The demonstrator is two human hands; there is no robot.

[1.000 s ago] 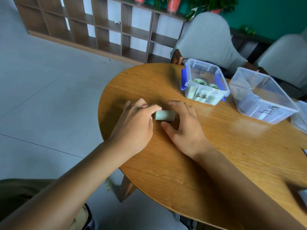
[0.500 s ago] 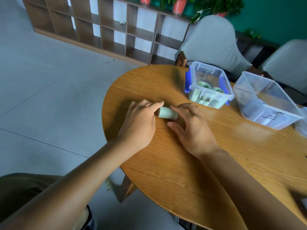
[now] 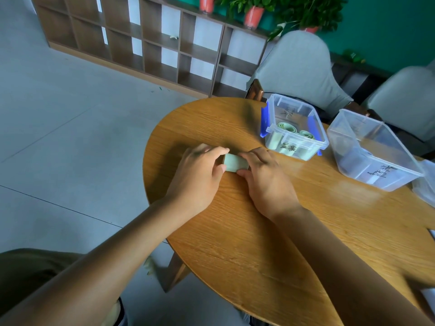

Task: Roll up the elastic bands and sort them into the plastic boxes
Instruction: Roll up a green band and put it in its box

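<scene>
A pale green rolled elastic band lies on the round wooden table. My left hand grips its left end and my right hand grips its right end, fingers curled over it. Behind and to the right stands a small clear plastic box with blue clips, holding several green rolls. Further right is a larger clear plastic box with a label on its front.
Two grey chairs stand behind the table. A wooden shelf unit with potted plants lines the far wall. Another clear container shows at the right edge. The table's curved edge drops to grey floor on the left.
The hands have closed in tighter around the green roll, and it has turned a little under the fingers. The camera view has shifted slightly.
</scene>
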